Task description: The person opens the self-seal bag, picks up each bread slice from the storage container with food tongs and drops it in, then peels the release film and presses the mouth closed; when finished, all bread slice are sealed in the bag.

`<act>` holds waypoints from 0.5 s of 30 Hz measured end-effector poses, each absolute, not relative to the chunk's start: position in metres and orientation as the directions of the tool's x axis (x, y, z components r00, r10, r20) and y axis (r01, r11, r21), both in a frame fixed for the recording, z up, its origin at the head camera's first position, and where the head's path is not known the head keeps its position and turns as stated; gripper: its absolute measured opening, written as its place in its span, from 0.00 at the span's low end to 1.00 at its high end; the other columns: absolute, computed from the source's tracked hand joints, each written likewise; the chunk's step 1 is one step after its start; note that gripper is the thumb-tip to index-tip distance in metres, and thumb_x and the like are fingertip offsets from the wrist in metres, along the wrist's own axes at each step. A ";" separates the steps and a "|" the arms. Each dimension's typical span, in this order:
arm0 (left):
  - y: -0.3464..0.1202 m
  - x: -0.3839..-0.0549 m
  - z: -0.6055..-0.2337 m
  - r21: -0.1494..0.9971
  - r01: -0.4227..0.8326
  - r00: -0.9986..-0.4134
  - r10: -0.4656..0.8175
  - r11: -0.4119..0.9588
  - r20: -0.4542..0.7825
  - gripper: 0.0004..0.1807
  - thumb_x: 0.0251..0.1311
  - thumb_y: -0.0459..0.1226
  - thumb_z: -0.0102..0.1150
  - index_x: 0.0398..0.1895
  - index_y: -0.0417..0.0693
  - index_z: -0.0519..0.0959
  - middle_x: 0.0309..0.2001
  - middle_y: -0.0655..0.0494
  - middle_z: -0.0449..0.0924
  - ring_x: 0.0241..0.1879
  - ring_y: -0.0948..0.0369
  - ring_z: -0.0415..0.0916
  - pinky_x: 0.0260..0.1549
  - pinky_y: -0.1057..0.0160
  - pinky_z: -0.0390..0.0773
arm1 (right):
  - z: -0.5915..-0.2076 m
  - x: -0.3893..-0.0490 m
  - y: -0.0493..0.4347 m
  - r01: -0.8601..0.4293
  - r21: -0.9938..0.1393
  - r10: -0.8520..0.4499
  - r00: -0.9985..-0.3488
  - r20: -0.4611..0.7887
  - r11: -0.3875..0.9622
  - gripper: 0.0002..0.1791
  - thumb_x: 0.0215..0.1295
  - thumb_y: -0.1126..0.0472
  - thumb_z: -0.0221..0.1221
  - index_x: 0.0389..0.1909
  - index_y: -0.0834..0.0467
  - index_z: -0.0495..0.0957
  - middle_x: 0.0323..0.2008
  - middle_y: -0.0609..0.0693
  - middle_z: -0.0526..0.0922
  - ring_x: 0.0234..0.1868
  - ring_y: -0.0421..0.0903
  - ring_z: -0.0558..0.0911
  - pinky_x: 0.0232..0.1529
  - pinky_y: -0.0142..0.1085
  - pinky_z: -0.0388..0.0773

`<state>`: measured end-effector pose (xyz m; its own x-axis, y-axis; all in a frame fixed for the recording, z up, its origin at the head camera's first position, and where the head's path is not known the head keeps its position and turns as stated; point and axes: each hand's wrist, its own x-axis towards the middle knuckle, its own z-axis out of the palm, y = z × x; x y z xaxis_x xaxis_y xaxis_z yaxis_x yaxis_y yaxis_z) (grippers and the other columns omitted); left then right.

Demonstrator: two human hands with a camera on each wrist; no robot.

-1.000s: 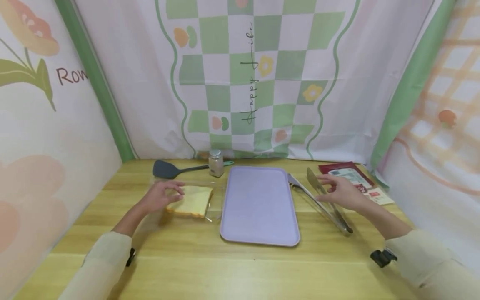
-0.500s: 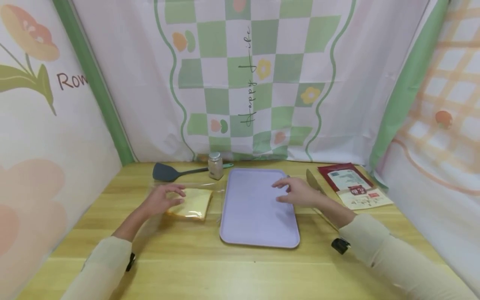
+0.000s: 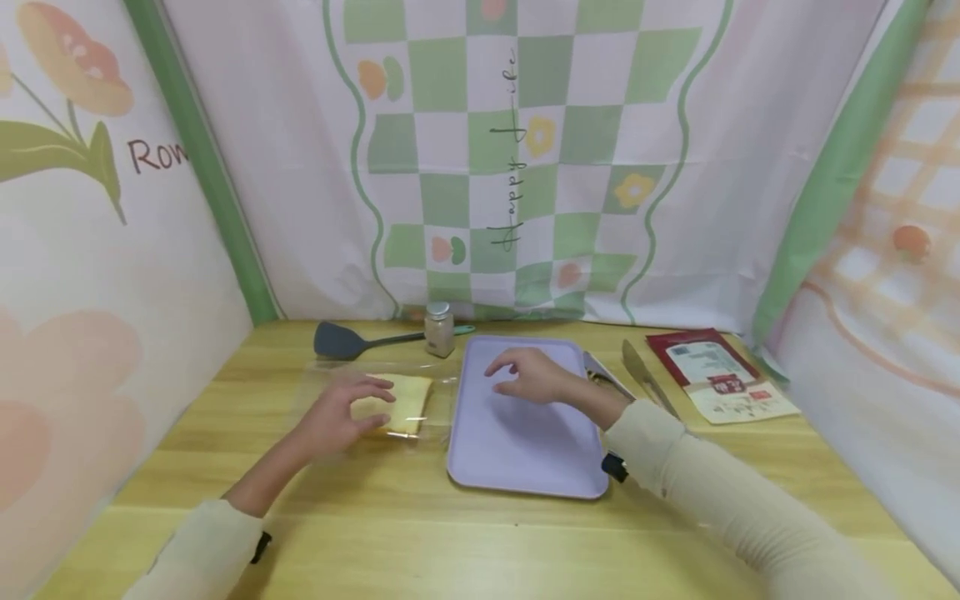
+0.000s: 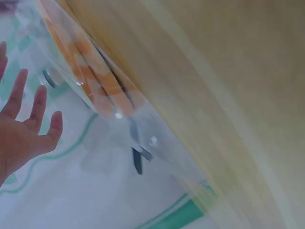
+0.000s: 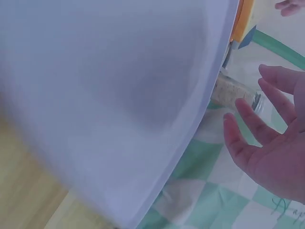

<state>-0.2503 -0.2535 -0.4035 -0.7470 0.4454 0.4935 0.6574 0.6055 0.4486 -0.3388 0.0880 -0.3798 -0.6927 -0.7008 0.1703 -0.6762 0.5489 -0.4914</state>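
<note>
Sliced bread (image 3: 412, 402) lies in a clear plastic bag (image 3: 442, 385) left of the lilac tray (image 3: 525, 467). My left hand (image 3: 337, 418) is over the bread's left side, fingers loosely bent and thumb apart. In the left wrist view, stacked slices (image 4: 90, 71) show through shiny film beside the spread fingers of the left hand (image 4: 26, 126). My right hand (image 3: 534, 375) hovers over the upper part of the tray, with nothing in its fingers. In the right wrist view its fingers (image 5: 255, 126) are parted.
A dark spatula (image 3: 341, 340) and a glass jar with a metal lid (image 3: 439, 330) stand at the back left. Metal tongs (image 3: 645, 375) lie right of the tray, partly behind the right forearm. A red-and-cream packet (image 3: 720, 375) lies farther right. A curtain (image 3: 315, 208) closes off the back.
My right hand has moved left from over the tongs to over the tray. My left hand stays by the bread, shifted slightly right and down in view.
</note>
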 end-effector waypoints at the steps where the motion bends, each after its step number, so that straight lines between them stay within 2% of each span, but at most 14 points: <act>1: -0.250 -0.247 -0.403 0.449 0.661 -0.744 0.447 0.602 0.496 0.13 0.51 0.32 0.74 0.41 0.43 0.85 0.52 0.45 0.83 0.56 0.45 0.77 0.58 0.39 0.71 | -0.380 -0.341 0.084 -0.676 -0.492 -0.703 -0.692 0.166 0.549 0.14 0.64 0.63 0.65 0.49 0.62 0.83 0.51 0.56 0.84 0.55 0.59 0.79 0.55 0.49 0.77; 5: -0.239 -0.236 -0.405 0.421 0.670 -0.734 0.460 0.612 0.499 0.16 0.50 0.37 0.76 0.42 0.45 0.85 0.52 0.50 0.83 0.54 0.49 0.78 0.56 0.44 0.74 | -0.383 -0.348 0.066 -0.695 -0.467 -0.716 -0.677 0.170 0.546 0.13 0.64 0.62 0.64 0.48 0.61 0.84 0.51 0.56 0.84 0.55 0.56 0.80 0.55 0.48 0.77; 9: -0.230 -0.228 -0.409 0.358 0.663 -0.740 0.499 0.658 0.451 0.17 0.49 0.43 0.77 0.42 0.51 0.85 0.49 0.60 0.83 0.51 0.56 0.78 0.54 0.50 0.75 | -0.384 -0.351 0.051 -0.703 -0.451 -0.728 -0.668 0.155 0.549 0.13 0.63 0.63 0.64 0.47 0.60 0.84 0.49 0.55 0.84 0.54 0.54 0.80 0.55 0.46 0.77; 12: -0.227 -0.226 -0.412 0.350 0.660 -0.747 0.530 0.665 0.402 0.16 0.50 0.44 0.77 0.41 0.53 0.84 0.45 0.65 0.83 0.48 0.61 0.77 0.53 0.54 0.75 | -0.384 -0.354 0.042 -0.717 -0.421 -0.745 -0.654 0.132 0.555 0.13 0.61 0.63 0.64 0.47 0.60 0.85 0.47 0.53 0.84 0.53 0.53 0.80 0.56 0.46 0.75; 15: -0.225 -0.225 -0.416 0.332 0.669 -0.740 0.555 0.665 0.380 0.15 0.50 0.43 0.76 0.41 0.54 0.85 0.44 0.67 0.81 0.45 0.62 0.75 0.47 0.57 0.76 | -0.385 -0.356 0.034 -0.745 -0.375 -0.766 -0.631 0.124 0.552 0.14 0.60 0.65 0.63 0.47 0.60 0.85 0.46 0.53 0.84 0.52 0.53 0.79 0.57 0.46 0.74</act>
<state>-0.2254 -0.2251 -0.4164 -0.7402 0.5547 0.3800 0.6689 0.6652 0.3319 -0.3562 0.0341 -0.3846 -0.6306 -0.7661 0.1241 -0.7446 0.5522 -0.3751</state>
